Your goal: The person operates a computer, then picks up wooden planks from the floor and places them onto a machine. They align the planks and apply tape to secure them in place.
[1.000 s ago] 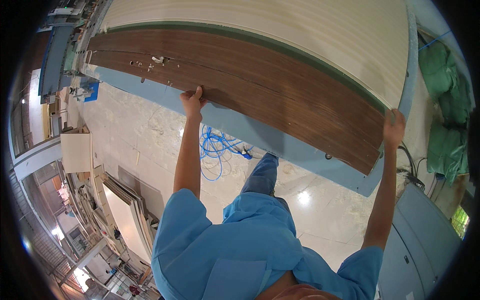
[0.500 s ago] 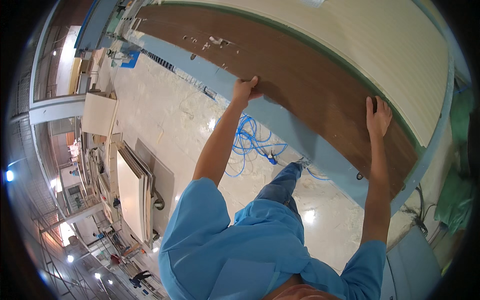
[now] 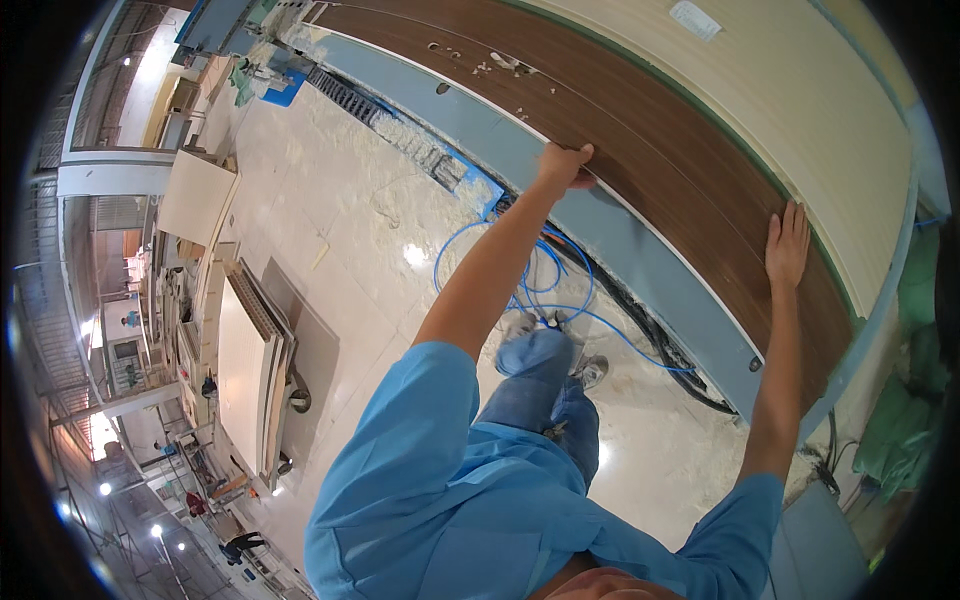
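Note:
A long brown wood-grain panel (image 3: 660, 185) lies along a blue-grey machine bed (image 3: 640, 240). A pale edge runs along its near side, and cut-outs with white scraps (image 3: 500, 66) show toward its far left. My left hand (image 3: 567, 167) is closed on the panel's near edge, thumb on top and fingers curled down over the side, partly hidden. Farther right, my right hand (image 3: 788, 245) rests on the panel's top near its far side, fingers stretched out and holding nothing. Beyond the panel runs a green strip (image 3: 765, 175), then a cream ribbed surface (image 3: 800, 120).
Blue hose (image 3: 590, 290) lies coiled on the dusty floor by my feet, beside a black cable track (image 3: 345, 95). At the left stands a wheeled stack of boards (image 3: 250, 365). Green sheeting (image 3: 895, 430) and dark cables (image 3: 825, 460) are at the right.
The panel's near edge now shows as a pale line, and a lengthwise line shows on its top. My right hand's fingers lie straighter. Both my feet now show; the view has shifted.

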The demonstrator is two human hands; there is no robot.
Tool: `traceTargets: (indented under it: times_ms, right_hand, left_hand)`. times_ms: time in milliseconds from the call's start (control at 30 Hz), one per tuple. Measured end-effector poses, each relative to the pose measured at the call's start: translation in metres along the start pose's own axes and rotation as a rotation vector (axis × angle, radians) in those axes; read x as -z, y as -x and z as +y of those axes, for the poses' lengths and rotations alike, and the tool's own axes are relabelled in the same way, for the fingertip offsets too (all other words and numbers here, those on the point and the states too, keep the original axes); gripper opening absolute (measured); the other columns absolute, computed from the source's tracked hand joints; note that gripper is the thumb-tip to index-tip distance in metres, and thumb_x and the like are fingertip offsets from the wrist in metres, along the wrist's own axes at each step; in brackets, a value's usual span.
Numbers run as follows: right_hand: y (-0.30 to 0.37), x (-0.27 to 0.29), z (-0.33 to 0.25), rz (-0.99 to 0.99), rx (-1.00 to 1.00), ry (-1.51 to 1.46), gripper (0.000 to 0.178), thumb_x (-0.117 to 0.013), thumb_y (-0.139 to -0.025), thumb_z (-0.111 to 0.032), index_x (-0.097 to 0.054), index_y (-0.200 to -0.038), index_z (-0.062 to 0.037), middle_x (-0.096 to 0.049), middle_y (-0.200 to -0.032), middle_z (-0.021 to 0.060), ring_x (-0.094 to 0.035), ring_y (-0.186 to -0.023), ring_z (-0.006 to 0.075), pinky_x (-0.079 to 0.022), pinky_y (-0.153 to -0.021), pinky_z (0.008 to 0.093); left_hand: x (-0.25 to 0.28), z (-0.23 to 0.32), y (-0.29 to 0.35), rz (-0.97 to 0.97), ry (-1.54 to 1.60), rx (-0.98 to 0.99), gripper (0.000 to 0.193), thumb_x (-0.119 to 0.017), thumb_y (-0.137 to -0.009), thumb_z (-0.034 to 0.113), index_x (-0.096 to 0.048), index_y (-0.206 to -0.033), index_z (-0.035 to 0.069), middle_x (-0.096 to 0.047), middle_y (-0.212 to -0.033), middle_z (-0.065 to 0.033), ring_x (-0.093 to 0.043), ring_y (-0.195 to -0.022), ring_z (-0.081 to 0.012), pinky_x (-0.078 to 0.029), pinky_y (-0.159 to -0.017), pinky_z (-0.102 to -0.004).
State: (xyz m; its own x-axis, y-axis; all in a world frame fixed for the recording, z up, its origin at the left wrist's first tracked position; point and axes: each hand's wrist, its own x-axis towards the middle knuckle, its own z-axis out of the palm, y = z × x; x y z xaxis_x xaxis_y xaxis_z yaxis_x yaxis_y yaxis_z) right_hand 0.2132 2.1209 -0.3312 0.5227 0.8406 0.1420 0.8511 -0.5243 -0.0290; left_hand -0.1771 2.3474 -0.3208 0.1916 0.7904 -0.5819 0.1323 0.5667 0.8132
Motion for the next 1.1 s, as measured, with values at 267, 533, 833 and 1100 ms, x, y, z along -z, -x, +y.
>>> traceTargets:
  times_ms: [267,533,833,1100]
  right_hand:
    - [-0.008,-0.009,-0.246,0.029,0.134,-0.056,0.076,-0.036,-0.107,-0.054,-0.028,-0.158,0.0011,-0.025,-0.166,0.0204,-0.021,-0.155,0.0329,-0.017,-0.127,0.0451]
    - [-0.065,-0.023,-0.528,0.030,0.200,-0.140,0.079,-0.044,-0.104,-0.055,-0.031,-0.156,0.0033,-0.029,-0.163,0.0239,-0.024,-0.154,0.0348,-0.021,-0.126,0.0463]
    - [-0.071,0.015,-0.720,-0.110,1.110,-0.850,0.047,-0.071,-0.091,-0.042,-0.063,-0.132,-0.0206,-0.053,-0.148,0.0083,-0.051,-0.135,0.0304,-0.047,-0.110,0.0447]
    - [-0.152,-0.001,-0.455,0.260,-0.274,-0.162,0.056,-0.055,-0.101,-0.049,-0.056,-0.144,-0.0125,-0.050,-0.150,0.0191,-0.045,-0.140,0.0388,-0.036,-0.117,0.0483]
  left_hand:
    - [0.080,0.022,0.017,-0.488,-0.275,0.058,0.044,-0.066,-0.098,0.039,-0.064,-0.117,-0.001,-0.074,-0.097,-0.0153,-0.072,-0.074,-0.0206,-0.060,-0.065,-0.0301]
    - [0.287,0.144,-0.039,-0.213,-0.230,-0.268,0.032,-0.061,-0.102,0.035,-0.068,-0.109,0.004,-0.074,-0.094,-0.0066,-0.063,-0.073,-0.0093,-0.053,-0.069,-0.0265]
    - [0.356,0.255,-0.130,-0.058,-0.323,-0.762,0.026,-0.064,-0.102,0.026,-0.069,-0.104,0.000,-0.073,-0.088,-0.0051,-0.064,-0.077,-0.0100,-0.049,-0.067,-0.0253]
    - [0.281,0.283,-0.328,-0.136,-0.948,-1.265,0.048,-0.056,-0.100,0.050,-0.065,-0.129,0.012,-0.065,-0.131,-0.0128,-0.057,-0.123,-0.0341,-0.044,-0.106,-0.0454]
